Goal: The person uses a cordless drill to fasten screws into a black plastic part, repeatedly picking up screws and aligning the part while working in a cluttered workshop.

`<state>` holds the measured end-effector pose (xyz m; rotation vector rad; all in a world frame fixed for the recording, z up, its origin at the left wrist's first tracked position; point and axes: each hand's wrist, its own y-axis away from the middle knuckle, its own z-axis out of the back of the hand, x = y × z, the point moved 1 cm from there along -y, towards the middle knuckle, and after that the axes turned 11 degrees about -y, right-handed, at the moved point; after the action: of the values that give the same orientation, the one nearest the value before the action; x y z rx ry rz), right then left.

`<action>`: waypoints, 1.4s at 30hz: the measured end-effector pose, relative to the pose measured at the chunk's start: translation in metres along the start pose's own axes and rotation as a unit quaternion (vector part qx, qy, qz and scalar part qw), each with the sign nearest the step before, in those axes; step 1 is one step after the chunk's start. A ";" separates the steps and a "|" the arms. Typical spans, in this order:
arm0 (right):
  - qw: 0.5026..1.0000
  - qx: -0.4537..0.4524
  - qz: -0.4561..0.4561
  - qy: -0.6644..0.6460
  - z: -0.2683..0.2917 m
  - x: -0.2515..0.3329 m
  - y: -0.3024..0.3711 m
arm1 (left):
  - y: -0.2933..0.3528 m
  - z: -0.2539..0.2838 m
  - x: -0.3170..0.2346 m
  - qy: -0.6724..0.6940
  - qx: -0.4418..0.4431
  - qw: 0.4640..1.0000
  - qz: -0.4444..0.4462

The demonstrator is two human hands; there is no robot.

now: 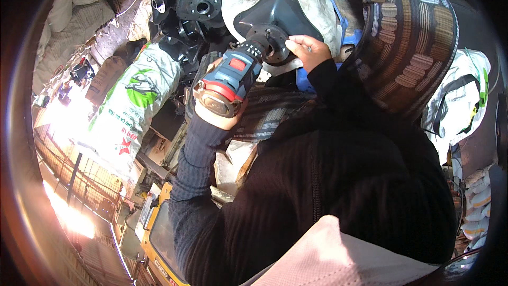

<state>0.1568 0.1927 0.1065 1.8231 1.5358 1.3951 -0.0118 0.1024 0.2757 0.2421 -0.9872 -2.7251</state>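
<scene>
My left hand [220,118] is wrapped round a blue and grey cordless drill [232,77] with a red patch. The drill's chuck [255,46] points up and to the right, at the round flange of a black moulded part [278,15]. Right of that flange, my right hand [311,52] is closed in a pinch, thumb and forefinger close to its edge. Whatever may be between those fingers is too small to name. Under the black part lies a pale, stained cloth or sack [323,13].
Several similar black parts [202,4] are heaped at the far left. A white and green sack [138,92] stands left of the drill. To the right are a striped brown cushioned form [410,34] and another white sack [459,92]. A yellow-framed object [159,235] sits at lower left.
</scene>
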 end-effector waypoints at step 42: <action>0.634 0.174 0.579 0.483 -0.072 0.271 -0.018 | 0.198 -0.261 -0.114 0.425 -0.168 0.846 0.273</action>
<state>0.0619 0.4196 0.2418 2.6597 0.7570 3.2821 0.1896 -0.1728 0.2138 0.8526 -0.2453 -1.8719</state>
